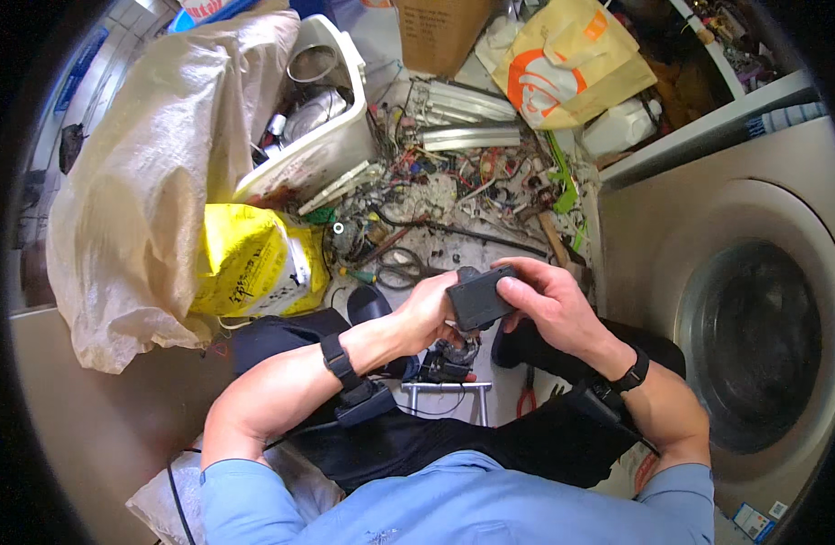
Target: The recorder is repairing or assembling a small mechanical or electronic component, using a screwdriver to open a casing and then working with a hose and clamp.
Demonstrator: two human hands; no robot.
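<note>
A small black rectangular plastic case (pixel 483 302) is held up between my hands, over the gap between my knees; its exact kind is not clear. My left hand (pixel 425 311) grips its left end, the fingers partly hidden behind it. On the other end, my right hand (pixel 552 304) presses its thumb against the upper face, with the fingers curled around the back edge. Below the case, a dark device with metal parts (pixel 449 363) rests by a small metal-framed stand (pixel 447 387). Red-handled pliers (pixel 526 396) lie on the floor to the right of the stand.
Scissors (pixel 401 269) and scattered wires and scrap (pixel 436 186) cover the floor ahead. A yellow bag (pixel 254 259), a white bin (pixel 356 91) and a large beige sack (pixel 154 182) stand left. A front-loading washing machine (pixel 649 222) is close on the right. Farther off are a cardboard box (pixel 440 36) and a paper bag (pixel 608 68).
</note>
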